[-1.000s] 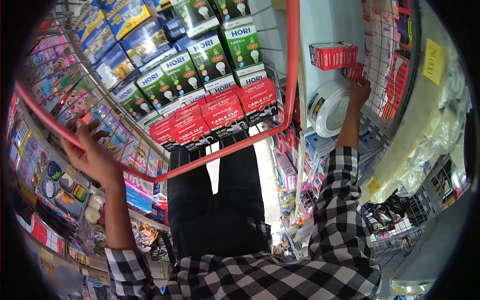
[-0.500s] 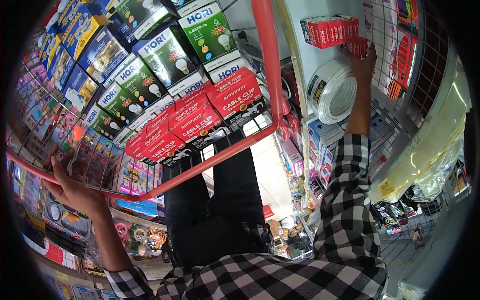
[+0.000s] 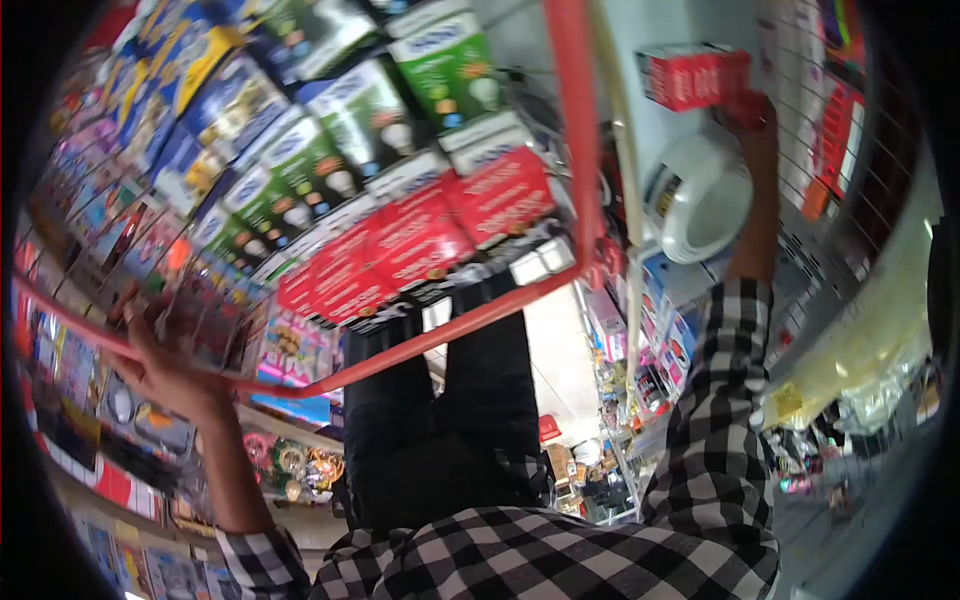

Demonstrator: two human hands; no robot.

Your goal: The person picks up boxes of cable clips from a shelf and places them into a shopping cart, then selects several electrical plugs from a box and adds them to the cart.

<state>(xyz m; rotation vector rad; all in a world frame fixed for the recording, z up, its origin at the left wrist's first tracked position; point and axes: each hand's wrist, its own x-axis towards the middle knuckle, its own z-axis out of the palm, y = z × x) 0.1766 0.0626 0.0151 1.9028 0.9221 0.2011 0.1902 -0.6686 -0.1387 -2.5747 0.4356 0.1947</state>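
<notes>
My left hand (image 3: 172, 378) is closed around the red rim of a wire basket (image 3: 430, 345) in front of my legs. Inside the basket lie red cable clip boxes (image 3: 420, 238), green and white LED bulb boxes (image 3: 447, 68), and blue and yellow boxes (image 3: 235, 95). At the shelf on the right, my right hand (image 3: 760, 130) has its fingers closed on a small red box (image 3: 745, 108), blurred here. It is at the end of a row of red cable clip boxes (image 3: 690, 78). Just below is a coil of white cable (image 3: 705, 200).
The pale shelf (image 3: 655, 25) has a wire grid beside it on the right. Clear plastic wrapping (image 3: 845, 365) hangs at the lower right. Packaged goods (image 3: 150, 425) line the left side, and a bright floor (image 3: 560, 360) shows beyond my legs.
The whole view has shifted and blurred, with basket and shelf appearing farther right. My right hand stays at the end of the red box row; my left hand keeps its hold on the rim.
</notes>
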